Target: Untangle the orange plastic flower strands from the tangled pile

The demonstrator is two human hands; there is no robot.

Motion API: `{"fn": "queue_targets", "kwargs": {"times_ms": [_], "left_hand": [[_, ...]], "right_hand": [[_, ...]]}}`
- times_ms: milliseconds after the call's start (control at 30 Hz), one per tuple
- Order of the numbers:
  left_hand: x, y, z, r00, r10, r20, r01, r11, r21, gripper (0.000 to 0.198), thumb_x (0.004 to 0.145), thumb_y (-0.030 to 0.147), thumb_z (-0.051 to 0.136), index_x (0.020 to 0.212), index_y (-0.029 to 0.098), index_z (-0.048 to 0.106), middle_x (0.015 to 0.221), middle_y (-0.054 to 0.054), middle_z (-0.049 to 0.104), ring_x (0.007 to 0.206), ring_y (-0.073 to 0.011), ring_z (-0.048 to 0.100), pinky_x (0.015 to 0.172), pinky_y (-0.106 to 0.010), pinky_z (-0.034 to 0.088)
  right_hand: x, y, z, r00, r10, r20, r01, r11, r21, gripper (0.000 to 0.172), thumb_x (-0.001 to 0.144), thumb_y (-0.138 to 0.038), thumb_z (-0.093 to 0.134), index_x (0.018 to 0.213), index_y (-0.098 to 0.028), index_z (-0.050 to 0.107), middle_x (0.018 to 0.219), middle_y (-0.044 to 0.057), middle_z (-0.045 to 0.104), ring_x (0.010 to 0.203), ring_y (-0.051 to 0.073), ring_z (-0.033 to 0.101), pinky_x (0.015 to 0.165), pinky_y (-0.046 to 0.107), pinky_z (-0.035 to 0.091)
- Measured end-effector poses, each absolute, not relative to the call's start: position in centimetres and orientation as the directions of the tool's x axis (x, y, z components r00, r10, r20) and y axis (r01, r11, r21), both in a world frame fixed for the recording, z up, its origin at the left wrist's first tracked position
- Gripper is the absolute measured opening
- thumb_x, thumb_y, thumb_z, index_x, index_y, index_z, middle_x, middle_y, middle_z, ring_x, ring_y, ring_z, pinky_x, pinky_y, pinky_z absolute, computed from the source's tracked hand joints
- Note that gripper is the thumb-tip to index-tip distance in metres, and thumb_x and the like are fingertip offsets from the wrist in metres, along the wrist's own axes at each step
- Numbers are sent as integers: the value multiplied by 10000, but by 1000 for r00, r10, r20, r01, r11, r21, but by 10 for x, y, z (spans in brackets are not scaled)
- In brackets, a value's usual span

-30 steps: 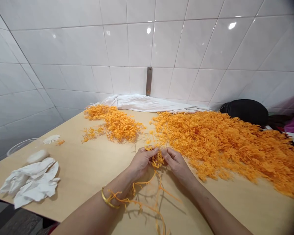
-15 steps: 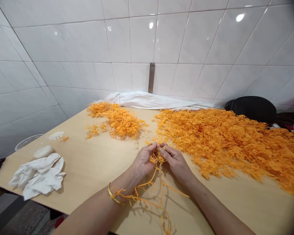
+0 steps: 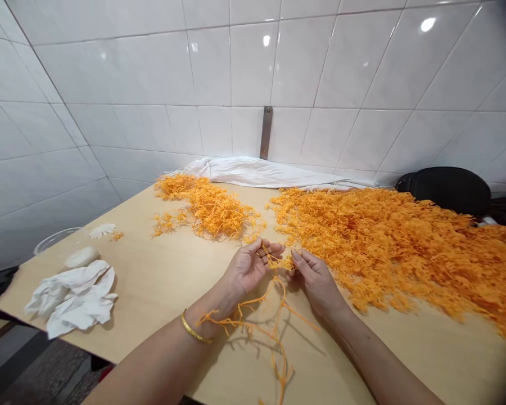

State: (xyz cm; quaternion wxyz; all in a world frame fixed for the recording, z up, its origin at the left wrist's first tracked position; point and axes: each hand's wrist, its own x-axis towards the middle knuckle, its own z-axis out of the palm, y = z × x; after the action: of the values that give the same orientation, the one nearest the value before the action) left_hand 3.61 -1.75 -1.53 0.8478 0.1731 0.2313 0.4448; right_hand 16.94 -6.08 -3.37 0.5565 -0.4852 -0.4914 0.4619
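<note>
Over the table's front middle, an orange branching sprig (image 3: 275, 332) hangs from between both hands, its thin bare stems trailing down toward the near edge. My left hand (image 3: 248, 267), palm partly up and a gold bangle on the wrist, pinches one thin strand between thumb and forefinger; the other fingers are loosely extended. Thumb and fingers of my right hand (image 3: 318, 284) are closed on the curly end of the same sprig. Just beyond the hands lies a small heap of orange sprigs (image 3: 213, 211). A much larger pile of orange sprigs (image 3: 388, 242) spreads to the right.
On the table's left lie crumpled white tissue (image 3: 82, 298), a white rounded piece (image 3: 82, 257), a white scalloped disc (image 3: 102, 230) and a clear round rim (image 3: 57, 239). White cloth (image 3: 253, 171) runs along the tiled wall. A black case (image 3: 447, 188) stands behind the large pile.
My hands have moved apart, the right one shifting rightward, with a strand now stretched between them. The left fingers have opened out somewhat. The whole view has shifted slightly.
</note>
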Motion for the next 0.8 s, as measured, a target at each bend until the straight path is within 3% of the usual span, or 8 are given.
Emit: {"fn": "queue_targets", "kwargs": {"times_ms": [167, 300, 433, 633, 733, 800], "left_hand": [[34, -18, -15, 469, 848, -247, -609, 513, 604, 152, 784, 148, 454, 678, 109, 556, 652, -59, 611, 668, -137, 595, 707, -268, 451], [36, -21, -16, 464, 836, -293, -479, 515, 711, 102, 760, 156, 497, 723, 102, 576, 648, -57, 609, 570, -123, 570, 609, -255, 446], [39, -23, -18, 430, 862, -268, -492, 473, 731, 112, 762, 146, 493, 714, 94, 580, 638, -60, 611, 560, -113, 562, 580, -227, 432], [39, -22, -17, 452, 840, -301, -569, 531, 628, 100, 774, 161, 484, 723, 114, 556, 688, -70, 624, 669, -146, 595, 662, -270, 448], [39, -19, -19, 454, 840, -298, -645, 540, 541, 110, 788, 150, 461, 719, 114, 538, 666, -65, 611, 720, -153, 600, 719, -288, 450], [39, -17, -21, 474, 835, -280, -681, 549, 485, 144, 805, 142, 428, 702, 111, 524, 541, -27, 553, 635, -129, 588, 719, -286, 454]], "right_hand": [[167, -65, -31, 105, 993, 60, 10, 59, -998, 334, 756, -481, 492, 625, -178, 438, 508, -34, 485, 448, 94, 468, 422, 205, 343], [167, -66, -28, 70, 995, 67, 18, 66, -998, 311, 731, -460, 535, 645, -174, 445, 551, -29, 499, 489, 98, 500, 462, 215, 388], [167, -66, -29, 13, 998, 61, 29, 61, -998, 260, 697, -402, 587, 699, -178, 456, 561, -50, 471, 491, 82, 463, 483, 212, 386], [161, -72, -25, -104, 978, 184, 384, 210, -899, 123, 726, -188, 506, 825, -171, 577, 643, -15, 526, 580, 109, 458, 534, 225, 348], [159, -74, -22, -160, 959, 236, 546, 285, -788, 142, 758, -157, 446, 702, -167, 577, 659, -1, 538, 621, 121, 459, 573, 238, 329], [159, -74, -21, -195, 949, 247, 567, 315, -761, 175, 782, -184, 434, 639, -163, 533, 642, -5, 512, 616, 119, 438, 569, 237, 314]]}}
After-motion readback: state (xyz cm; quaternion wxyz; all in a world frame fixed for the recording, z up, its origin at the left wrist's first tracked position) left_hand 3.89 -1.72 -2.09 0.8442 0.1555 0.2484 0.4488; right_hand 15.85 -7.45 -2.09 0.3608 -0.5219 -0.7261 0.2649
